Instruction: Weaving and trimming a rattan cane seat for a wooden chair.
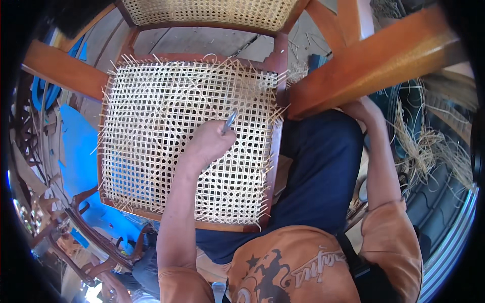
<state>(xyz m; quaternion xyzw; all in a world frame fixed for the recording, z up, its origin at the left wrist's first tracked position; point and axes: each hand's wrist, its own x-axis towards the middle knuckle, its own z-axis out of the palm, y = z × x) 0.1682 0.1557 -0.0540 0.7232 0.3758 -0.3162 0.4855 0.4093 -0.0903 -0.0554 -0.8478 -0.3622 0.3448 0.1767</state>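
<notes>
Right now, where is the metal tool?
In the head view, the metal tool juts from the left hand, over the woven seat and right of the seat's centre.

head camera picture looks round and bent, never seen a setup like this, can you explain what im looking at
There's no machine here: you see a person's bare left hand and right hand. The one picture comes from the left of two wide fisheye cameras worn on that person's head, looking down; the lens bends straight edges.

In front is a woven cane seat, with loose ends sticking out around its edges. Over it, the left hand grips a shiny metal tool; I can't tell its exact kind. The right hand is partly hidden by a wooden bar, so its grip can't be seen. Pale loose strands hang at the right.
</notes>
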